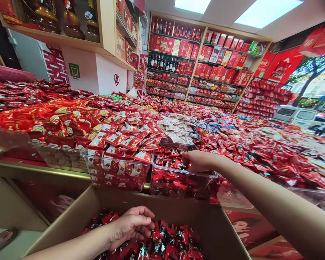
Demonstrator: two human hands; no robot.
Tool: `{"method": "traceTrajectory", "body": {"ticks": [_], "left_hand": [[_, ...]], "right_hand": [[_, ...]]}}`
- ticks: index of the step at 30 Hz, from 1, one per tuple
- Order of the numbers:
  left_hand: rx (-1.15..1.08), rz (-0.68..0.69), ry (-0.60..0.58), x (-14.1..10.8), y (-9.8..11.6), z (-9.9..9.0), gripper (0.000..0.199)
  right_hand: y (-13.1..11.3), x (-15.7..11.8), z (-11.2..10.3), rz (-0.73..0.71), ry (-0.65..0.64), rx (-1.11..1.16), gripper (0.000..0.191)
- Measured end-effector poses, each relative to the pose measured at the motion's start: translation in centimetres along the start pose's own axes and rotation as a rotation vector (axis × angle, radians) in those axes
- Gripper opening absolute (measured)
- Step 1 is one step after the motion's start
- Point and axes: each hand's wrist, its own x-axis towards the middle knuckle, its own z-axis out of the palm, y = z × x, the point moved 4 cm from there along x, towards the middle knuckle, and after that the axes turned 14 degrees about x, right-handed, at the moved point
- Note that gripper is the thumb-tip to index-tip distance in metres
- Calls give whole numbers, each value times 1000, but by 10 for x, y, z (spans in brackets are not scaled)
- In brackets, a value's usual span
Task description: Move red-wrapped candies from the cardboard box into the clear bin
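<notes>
My left hand [137, 225] hovers inside the cardboard box [62, 224], just over a heap of red-and-black wrapped candies [162, 240]. Its fingers are loosely curled and apart, and nothing shows in them. My right hand [197, 160] reaches into a clear plastic bin [184, 173], at its right side, by similar red-and-black candies [168, 157]. The fingers of that hand point down and are mostly hidden, so what they grip, if anything, does not show. To the left stands another clear bin [116, 169] piled with red-and-white packets [127, 137].
Heaps of wrapped sweets [260, 151] spread over the wide counter. A golden rail [40, 167] runs along its front at the left. Behind are shelves of bottles and red boxes [184, 48]. A display cabinet [108, 39] overhangs the upper left.
</notes>
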Motion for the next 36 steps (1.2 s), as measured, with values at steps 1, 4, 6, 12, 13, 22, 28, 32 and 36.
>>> {"method": "traceTrajectory", "body": {"ticks": [1,4,6,12,13,22,28,32,36], "left_hand": [[0,-1,-1,0,0,0,20],[-2,-1,-1,0,-1,0,20],[-1,0,-2,0,-2,0,20],[9,-8,-7,1,-4,-1,21],[12,-10,-7,1,-4,0,21],[21,-23,-1,-1,-2,1,21],[58,-26,-19,-2,0,2,22],[312,-28,-16,1,-5,-1,26],[833,-5,22,-3,-10,-9,28]], "right_hand": [[-2,1,1,-1,-3,15,28],[-8,2,3,-3,15,-39,23],[-9,3,3,4,34,-58,18],[0,5,-16,145,88,186,27],[-1,7,-18,152,94,246,29],[-23,45,-4,230,94,240,41],[-23,47,-4,186,204,156,42],[-19,35,-9,165,233,168,35],[-12,16,-18,143,262,189,21]]}}
